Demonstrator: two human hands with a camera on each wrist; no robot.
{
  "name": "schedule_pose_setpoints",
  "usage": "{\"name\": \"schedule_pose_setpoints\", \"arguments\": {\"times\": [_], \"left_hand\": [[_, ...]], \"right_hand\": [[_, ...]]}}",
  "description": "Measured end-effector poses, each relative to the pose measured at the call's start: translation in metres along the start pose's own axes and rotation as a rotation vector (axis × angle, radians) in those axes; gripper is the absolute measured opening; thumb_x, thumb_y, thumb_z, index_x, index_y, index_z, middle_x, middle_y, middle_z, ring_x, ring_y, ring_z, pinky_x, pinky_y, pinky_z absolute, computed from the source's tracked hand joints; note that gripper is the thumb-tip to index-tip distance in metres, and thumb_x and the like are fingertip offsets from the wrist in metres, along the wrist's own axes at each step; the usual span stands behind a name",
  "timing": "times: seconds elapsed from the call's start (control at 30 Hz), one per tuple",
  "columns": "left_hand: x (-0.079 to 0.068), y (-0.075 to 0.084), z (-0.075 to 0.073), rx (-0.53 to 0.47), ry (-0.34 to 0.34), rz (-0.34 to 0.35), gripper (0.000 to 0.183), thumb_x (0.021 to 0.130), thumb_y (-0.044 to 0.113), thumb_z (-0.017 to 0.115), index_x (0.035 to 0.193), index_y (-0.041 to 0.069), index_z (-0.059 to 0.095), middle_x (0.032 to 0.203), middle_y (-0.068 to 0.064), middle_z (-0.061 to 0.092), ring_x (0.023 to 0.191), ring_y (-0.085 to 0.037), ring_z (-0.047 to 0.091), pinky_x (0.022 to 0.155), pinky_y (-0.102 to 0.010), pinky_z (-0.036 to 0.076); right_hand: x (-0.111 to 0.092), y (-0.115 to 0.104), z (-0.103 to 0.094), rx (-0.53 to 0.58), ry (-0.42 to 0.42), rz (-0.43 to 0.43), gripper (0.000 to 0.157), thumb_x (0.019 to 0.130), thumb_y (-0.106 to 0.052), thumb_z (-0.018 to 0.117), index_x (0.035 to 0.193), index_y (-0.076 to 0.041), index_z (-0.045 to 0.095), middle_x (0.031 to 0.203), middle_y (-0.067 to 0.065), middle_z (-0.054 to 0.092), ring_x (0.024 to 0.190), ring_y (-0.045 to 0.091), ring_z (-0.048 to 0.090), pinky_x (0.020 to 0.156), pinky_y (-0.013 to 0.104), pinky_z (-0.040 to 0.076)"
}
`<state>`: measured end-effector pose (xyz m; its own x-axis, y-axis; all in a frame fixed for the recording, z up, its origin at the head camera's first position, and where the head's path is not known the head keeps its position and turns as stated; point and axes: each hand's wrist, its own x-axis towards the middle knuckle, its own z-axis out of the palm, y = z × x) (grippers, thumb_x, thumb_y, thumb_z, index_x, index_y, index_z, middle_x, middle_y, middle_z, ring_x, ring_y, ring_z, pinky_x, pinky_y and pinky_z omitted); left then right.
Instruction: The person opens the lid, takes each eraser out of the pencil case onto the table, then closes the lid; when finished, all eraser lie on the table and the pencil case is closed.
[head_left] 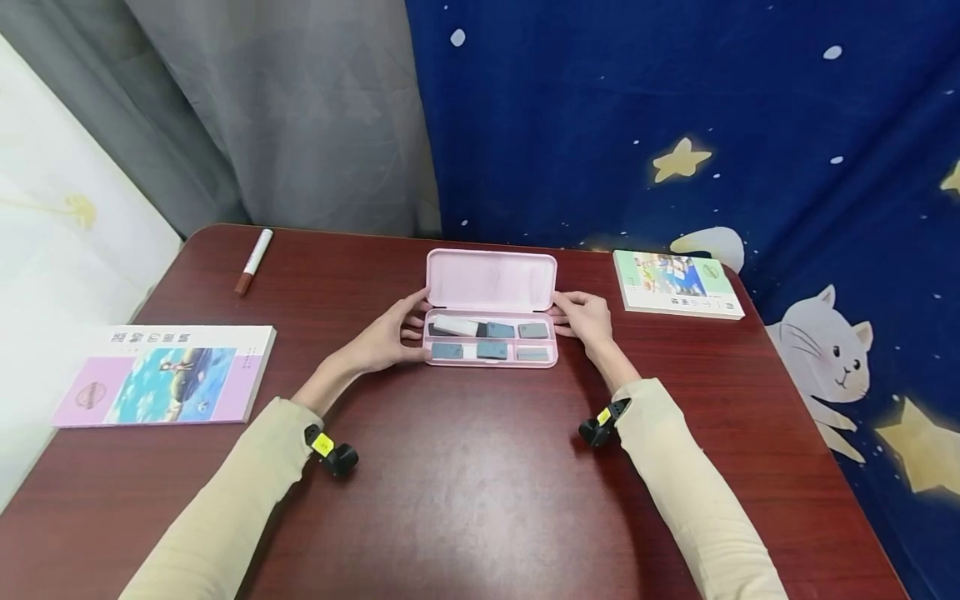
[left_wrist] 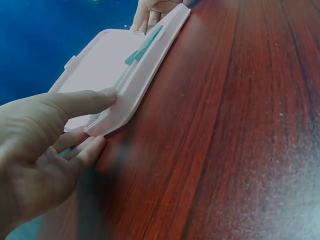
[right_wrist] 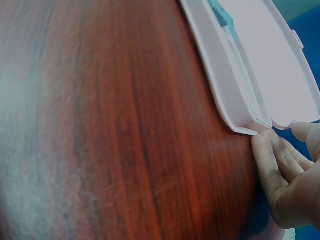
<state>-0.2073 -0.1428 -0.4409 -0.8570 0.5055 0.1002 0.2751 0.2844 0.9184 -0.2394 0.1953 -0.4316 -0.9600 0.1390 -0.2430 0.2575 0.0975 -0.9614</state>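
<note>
"Two hands are in view; state the position of each."

"The left hand (head_left: 386, 337) grips the left end of the pink hinged case (left_wrist: 149, 70). Its thumb presses the front wall near the corner; its other fingers are spread from the thumb and bear on the end of the case."

"And the right hand (head_left: 588, 321)?"

"Its fingers are set close together and hold the right end. One touches the lower corner of the lid (head_left: 491, 279); the others contact the end wall. Some fingertips are hidden."

"Specify the location and condition of the case."

"It sits on the table (head_left: 465, 483), toward the far edge, between both hands. The lid is raised on the far side. Contents occupy two rows. Far row: a white bar (head_left: 455, 326) at the left, overlapping a dark piece, then a blue-grey block (head_left: 500, 331) and a grey block (head_left: 533, 331). Near row: three blocks, the rightmost paler."

"Identify the surrounding items."

"A marker (head_left: 255, 261) with a brown cap lies at the far left. A purple-edged book (head_left: 168, 375) lies left of the left arm. A green-edged book (head_left: 678, 285) lies at the far right, beyond the right hand. One small camera (head_left: 333, 452) is fitted at each wrist."
</note>
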Motion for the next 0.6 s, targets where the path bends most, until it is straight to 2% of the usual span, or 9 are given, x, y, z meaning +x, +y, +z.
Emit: {"name": "schedule_pose_setpoints", "arguments": {"times": [0.13, 0.4, 0.6], "left_hand": [[-0.0001, -0.0003, -0.0006, 0.015, -0.016, -0.004, 0.108, 0.071, -0.008, 0.081, 0.154, 0.003, 0.014, 0.138, -0.023, 0.035, 0.115, -0.038, 0.048, 0.098, -0.045, 0.046], [0.0018, 0.0010, -0.0046, 0.056, -0.042, -0.017, 0.109, 0.072, -0.005, 0.082, 0.154, 0.003, 0.011, 0.134, -0.022, 0.035, 0.114, -0.035, 0.047, 0.098, -0.047, 0.045], [0.0032, 0.0024, -0.0052, 0.061, -0.064, 0.011, 0.115, 0.070, -0.006, 0.082, 0.154, 0.003, 0.005, 0.132, -0.024, 0.034, 0.110, -0.035, 0.048, 0.094, -0.047, 0.047]], "right_hand": [[-0.0014, -0.0006, 0.0002, -0.006, 0.004, -0.011, 0.034, 0.093, -0.021, 0.066, 0.116, 0.004, 0.063, 0.074, 0.005, 0.069, 0.063, 0.007, 0.067, 0.061, 0.025, 0.057], [-0.0009, -0.0009, -0.0011, -0.015, -0.010, -0.007, 0.038, 0.093, -0.023, 0.066, 0.122, 0.002, 0.061, 0.077, 0.005, 0.069, 0.065, 0.007, 0.067, 0.063, 0.026, 0.057], [-0.0002, 0.0000, -0.0024, -0.005, -0.027, -0.013, 0.044, 0.093, -0.022, 0.066, 0.129, 0.002, 0.056, 0.078, 0.006, 0.069, 0.065, 0.008, 0.067, 0.063, 0.026, 0.057]]}}
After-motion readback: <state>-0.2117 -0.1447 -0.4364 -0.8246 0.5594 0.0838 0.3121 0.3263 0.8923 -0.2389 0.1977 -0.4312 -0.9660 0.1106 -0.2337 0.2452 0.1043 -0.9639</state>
